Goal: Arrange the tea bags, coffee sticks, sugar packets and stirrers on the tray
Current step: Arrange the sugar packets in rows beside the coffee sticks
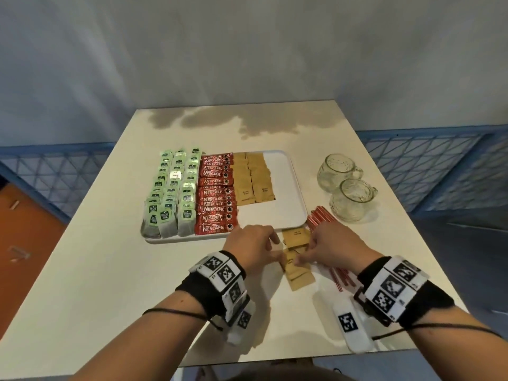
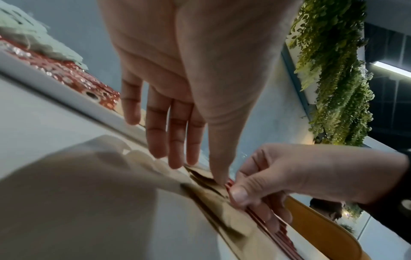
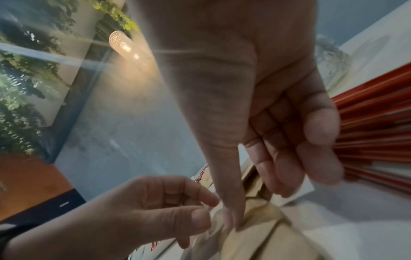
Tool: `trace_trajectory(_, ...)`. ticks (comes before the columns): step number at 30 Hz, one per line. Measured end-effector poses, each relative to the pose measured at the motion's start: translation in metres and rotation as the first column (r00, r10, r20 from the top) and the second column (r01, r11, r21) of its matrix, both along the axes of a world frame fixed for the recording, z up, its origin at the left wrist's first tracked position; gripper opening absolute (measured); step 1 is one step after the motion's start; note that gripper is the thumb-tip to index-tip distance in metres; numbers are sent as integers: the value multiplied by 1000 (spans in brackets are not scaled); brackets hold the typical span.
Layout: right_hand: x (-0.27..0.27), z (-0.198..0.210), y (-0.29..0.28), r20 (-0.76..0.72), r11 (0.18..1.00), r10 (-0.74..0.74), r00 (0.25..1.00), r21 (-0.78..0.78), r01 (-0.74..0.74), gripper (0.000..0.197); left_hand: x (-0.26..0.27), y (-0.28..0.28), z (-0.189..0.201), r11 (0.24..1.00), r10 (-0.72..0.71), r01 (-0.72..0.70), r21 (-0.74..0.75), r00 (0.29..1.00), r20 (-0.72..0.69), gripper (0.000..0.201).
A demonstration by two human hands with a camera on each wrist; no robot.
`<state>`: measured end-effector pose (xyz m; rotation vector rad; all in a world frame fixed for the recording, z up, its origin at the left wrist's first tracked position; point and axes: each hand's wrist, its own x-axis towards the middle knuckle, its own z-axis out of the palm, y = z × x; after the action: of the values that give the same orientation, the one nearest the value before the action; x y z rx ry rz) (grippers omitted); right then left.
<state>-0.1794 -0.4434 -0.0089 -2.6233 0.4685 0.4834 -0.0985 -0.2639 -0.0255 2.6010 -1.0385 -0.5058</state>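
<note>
The white tray [image 1: 286,193] holds rows of green tea bags [image 1: 173,193], red coffee sticks [image 1: 217,193] and brown sugar packets [image 1: 253,182]; its right part is bare. In front of it, several loose sugar packets [image 1: 298,273] lie overlapping on the table. My left hand [image 1: 275,248] takes their left edge between thumb and fingers. My right hand [image 1: 301,257] pinches a packet from the right, thumb on top [image 2: 239,193]. Red stirrers [image 1: 320,215] lie fanned under and behind my right hand, and are also in the right wrist view [image 3: 373,123].
Two glass cups [image 1: 336,169] [image 1: 351,199] stand on the table right of the tray. The table's front edge [image 1: 247,361] is close below my wrists. Blue mesh railings run on both sides beyond the table.
</note>
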Motion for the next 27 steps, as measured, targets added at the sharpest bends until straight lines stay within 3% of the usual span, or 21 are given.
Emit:
trace_trajectory(2,-3,-4,6,-9,1000,5,1000,-16,-5,45,-11,-6,-5,999,19,-19,41,1000,-9,60)
trace_trajectory(5,-7,-7,14,32,999,-17,999,52,15,35,-18,-7,-10,996,40,-38,82,999,-26,62)
trace_trajectory(9,-14,-4,17,32,951,-59,998,305,47,18,-16,2,-10,989,88,-74,132,991,-100,59)
trace_trajectory(12,-18,-4,14,53,911,-115,992,404,84,7,-12,14,-7,984,139,-119,133,978,-155,60)
trace_trajectory(16,-19,-3,17,50,929,-86,995,366,62,7,-4,33,-5,975,159,-124,183,969,-190,54)
trace_trajectory(20,-18,-3,35,14,985,15,1000,169,-17,35,1,47,-4,972,172,-133,192,965,-200,44)
trace_trajectory(22,-17,-5,42,24,994,45,999,103,-47,39,3,52,-6,975,186,-154,159,959,-212,45)
trace_trajectory(25,-14,-6,47,17,989,71,997,126,-72,40,5,58,-9,973,218,-184,142,936,-278,56)
trace_trajectory(27,-13,-4,48,8,983,90,996,157,-90,43,6,63,-10,976,212,-184,119,934,-289,51)
